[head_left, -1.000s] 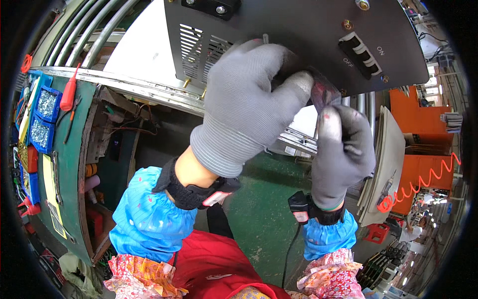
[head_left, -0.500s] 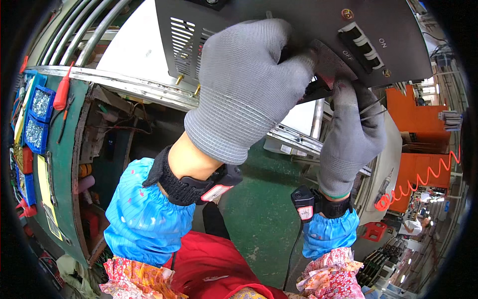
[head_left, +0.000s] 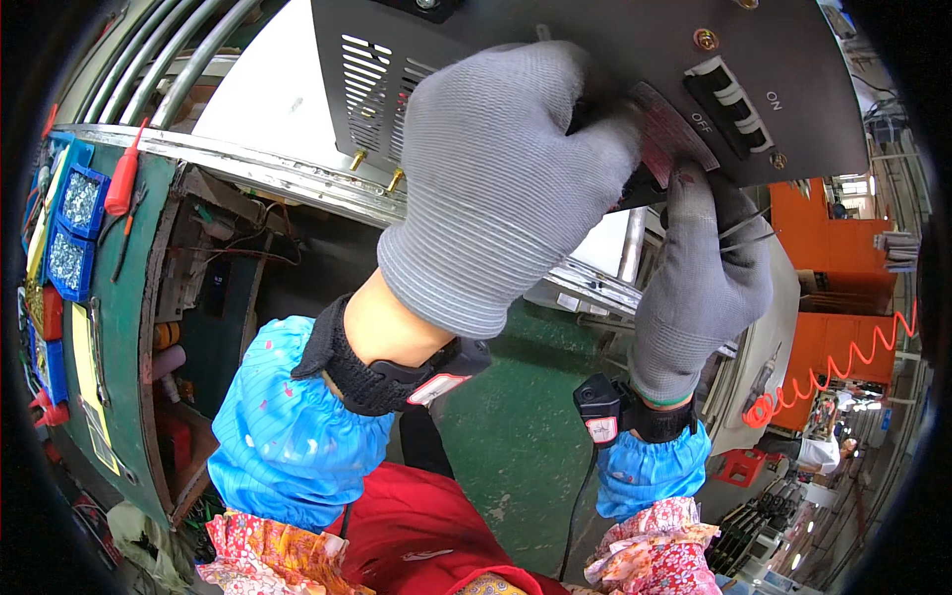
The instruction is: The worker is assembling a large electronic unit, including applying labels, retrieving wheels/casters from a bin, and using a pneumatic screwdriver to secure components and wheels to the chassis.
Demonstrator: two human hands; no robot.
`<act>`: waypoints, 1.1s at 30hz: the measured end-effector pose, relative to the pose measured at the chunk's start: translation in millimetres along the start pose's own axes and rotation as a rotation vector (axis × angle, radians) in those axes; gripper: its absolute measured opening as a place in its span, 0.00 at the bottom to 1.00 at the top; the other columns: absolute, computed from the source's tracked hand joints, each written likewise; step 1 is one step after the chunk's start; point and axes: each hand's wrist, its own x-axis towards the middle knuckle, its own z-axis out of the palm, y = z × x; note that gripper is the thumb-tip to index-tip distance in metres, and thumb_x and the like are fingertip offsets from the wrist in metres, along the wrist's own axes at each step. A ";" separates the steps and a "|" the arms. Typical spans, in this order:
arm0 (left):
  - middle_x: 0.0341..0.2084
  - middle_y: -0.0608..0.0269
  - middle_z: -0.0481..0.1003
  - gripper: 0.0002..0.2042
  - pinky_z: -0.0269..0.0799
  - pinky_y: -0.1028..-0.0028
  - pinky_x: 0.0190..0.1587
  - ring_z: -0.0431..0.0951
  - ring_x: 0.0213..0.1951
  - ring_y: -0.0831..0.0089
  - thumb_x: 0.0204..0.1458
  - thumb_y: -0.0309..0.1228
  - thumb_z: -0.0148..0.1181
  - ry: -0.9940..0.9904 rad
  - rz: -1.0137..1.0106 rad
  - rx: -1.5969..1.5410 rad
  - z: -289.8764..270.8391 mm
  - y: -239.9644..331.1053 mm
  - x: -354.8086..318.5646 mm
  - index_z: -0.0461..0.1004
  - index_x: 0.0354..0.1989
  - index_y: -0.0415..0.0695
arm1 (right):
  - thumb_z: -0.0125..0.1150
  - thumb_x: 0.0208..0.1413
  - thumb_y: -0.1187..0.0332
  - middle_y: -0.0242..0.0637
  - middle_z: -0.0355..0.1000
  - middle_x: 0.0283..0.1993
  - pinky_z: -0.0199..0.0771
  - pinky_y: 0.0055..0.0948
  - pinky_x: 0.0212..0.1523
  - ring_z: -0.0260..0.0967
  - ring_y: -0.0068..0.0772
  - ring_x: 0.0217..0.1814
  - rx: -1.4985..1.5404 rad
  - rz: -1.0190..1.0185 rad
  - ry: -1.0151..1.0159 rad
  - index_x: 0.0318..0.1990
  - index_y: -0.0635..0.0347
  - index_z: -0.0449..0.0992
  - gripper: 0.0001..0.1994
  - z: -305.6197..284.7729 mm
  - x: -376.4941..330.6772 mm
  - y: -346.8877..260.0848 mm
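Observation:
A black metal equipment panel (head_left: 605, 59) with vent slots, a breaker switch (head_left: 729, 104) and brass-coloured screws fills the top. My left hand (head_left: 516, 169), in a grey knit glove, is closed against the panel; its fingertips are mostly hidden at the left end of a small reddish-grey rectangular plate or label (head_left: 676, 134). My gloved right hand (head_left: 699, 283) is closed below it, its thumb tip at the plate's lower edge. Thin dark pointed ends (head_left: 746, 226) stick out from between the right fingers; their kind is unclear.
At left a green bench (head_left: 134, 347) carries blue bins (head_left: 79, 203) of small metal parts and a red bottle (head_left: 124, 178). A metal rail (head_left: 278, 178) runs under the panel. An orange coiled hose (head_left: 833, 372) hangs at right near orange cabinets (head_left: 843, 337). A person (head_left: 818, 454) is far right.
The panel has shifted slightly right and down in view. My left hand has moved a little right and down with it, and more of the plate shows. Both hands stay closed.

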 end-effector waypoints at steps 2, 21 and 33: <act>0.25 0.57 0.80 0.08 0.75 0.74 0.33 0.81 0.27 0.72 0.48 0.29 0.64 0.010 -0.076 -0.084 1.1 2.3 -0.6 0.80 0.33 0.37 | 0.63 0.55 0.74 0.25 0.72 0.24 0.59 0.15 0.24 0.62 0.11 0.24 -0.022 -0.021 0.015 0.36 0.64 0.79 0.04 0.2 0.0 -0.1; 0.31 0.55 0.78 0.09 0.75 0.74 0.35 0.80 0.32 0.66 0.49 0.23 0.59 -0.007 -0.727 -1.379 0.6 4.2 -48.6 0.74 0.39 0.36 | 0.53 0.62 0.69 0.29 0.69 0.28 0.44 0.11 0.13 0.52 0.07 0.16 0.124 0.429 0.201 0.47 0.61 0.75 0.09 -34.1 -19.6 12.7; 0.26 0.62 0.79 0.07 0.77 0.74 0.33 0.80 0.31 0.71 0.39 0.18 0.65 -0.034 -0.064 -0.372 42.0 11.0 -32.1 0.78 0.29 0.41 | 0.56 0.57 0.74 0.25 0.66 0.28 0.60 0.20 0.31 0.57 0.14 0.30 -0.232 0.608 -0.232 0.40 0.67 0.75 0.07 -107.8 -88.0 41.6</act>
